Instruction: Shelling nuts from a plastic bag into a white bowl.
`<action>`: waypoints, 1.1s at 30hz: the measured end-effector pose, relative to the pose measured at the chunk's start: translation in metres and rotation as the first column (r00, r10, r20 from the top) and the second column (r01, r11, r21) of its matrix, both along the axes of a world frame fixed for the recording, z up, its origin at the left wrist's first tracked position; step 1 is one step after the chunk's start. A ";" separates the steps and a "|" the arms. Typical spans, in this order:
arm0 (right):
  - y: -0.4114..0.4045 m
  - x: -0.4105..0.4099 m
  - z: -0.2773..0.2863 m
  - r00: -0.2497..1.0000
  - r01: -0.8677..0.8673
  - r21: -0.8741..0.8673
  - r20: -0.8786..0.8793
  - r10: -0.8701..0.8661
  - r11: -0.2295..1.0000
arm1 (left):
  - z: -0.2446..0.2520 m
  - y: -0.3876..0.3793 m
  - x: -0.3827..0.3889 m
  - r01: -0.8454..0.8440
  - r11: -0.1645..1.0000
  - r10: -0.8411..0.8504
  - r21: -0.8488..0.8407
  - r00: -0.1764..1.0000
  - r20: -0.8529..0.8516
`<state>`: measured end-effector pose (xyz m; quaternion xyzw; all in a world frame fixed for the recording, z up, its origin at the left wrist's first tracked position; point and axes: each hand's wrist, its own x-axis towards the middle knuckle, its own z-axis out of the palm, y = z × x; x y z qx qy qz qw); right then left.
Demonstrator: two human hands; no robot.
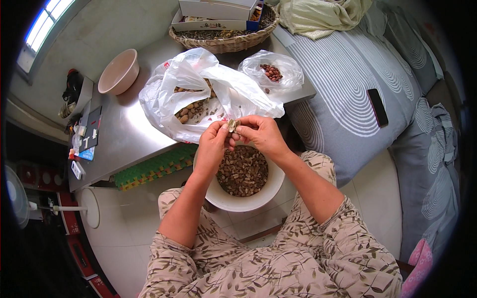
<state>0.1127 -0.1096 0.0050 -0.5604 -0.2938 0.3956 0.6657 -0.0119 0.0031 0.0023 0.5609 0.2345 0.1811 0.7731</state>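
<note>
My left hand [214, 138] and my right hand [261, 136] meet above a white basin [244, 206] and hold an opened peanut shell [233, 126] between their fingertips. Broken peanut shells [244, 175] lie in the basin. Just beyond my hands, a crumpled white plastic bag [160, 100] lies open on the metal table with unshelled peanuts [188, 111] inside. To its right, a smaller clear plastic bag [292, 74] holds shelled reddish peanut kernels [272, 73].
A pink plastic bowl [120, 72] stands on the metal table [115, 138] at left. A wicker basket [223, 44] with boxes and seeds is at the back. On the right, a phone [377, 107] lies on a grey patterned cushion [335, 123]. A pedestal fan is at far left.
</note>
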 end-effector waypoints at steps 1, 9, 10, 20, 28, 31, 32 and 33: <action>0.000 0.001 -0.001 1.000 -0.001 -0.007 -0.003 0.001 1.000 | 0.000 0.000 0.000 -0.001 1.000 0.001 -0.004 1.000 -0.004; -0.002 0.004 0.003 0.994 -0.008 -0.040 -0.111 0.003 0.999 | -0.003 0.002 0.001 -0.033 0.999 0.033 -0.028 0.999 0.021; -0.002 0.005 0.004 0.986 -0.005 -0.038 -0.165 -0.002 0.999 | -0.001 0.002 0.002 -0.039 0.999 0.039 -0.033 0.999 0.020; -0.008 0.029 0.025 0.976 0.218 0.036 -0.006 -0.218 0.975 | 0.005 0.005 0.000 -0.057 0.994 0.057 -0.096 0.998 -0.007; 0.015 0.143 0.040 0.746 0.505 0.146 0.421 -0.516 0.850 | 0.013 -0.002 0.003 0.001 0.994 -0.002 -0.108 1.000 -0.004; 0.021 0.156 0.031 0.764 0.520 0.042 0.425 -0.486 0.853 | 0.014 -0.003 0.004 0.021 0.993 -0.021 -0.118 1.000 0.000; 0.018 0.156 0.028 0.751 0.526 -0.002 0.471 -0.463 0.851 | 0.014 -0.003 0.004 0.029 0.992 -0.028 -0.123 1.000 0.005; 0.016 0.154 0.027 0.738 0.531 -0.044 0.515 -0.436 0.846 | 0.013 -0.003 0.005 0.029 0.992 -0.028 -0.123 1.000 0.006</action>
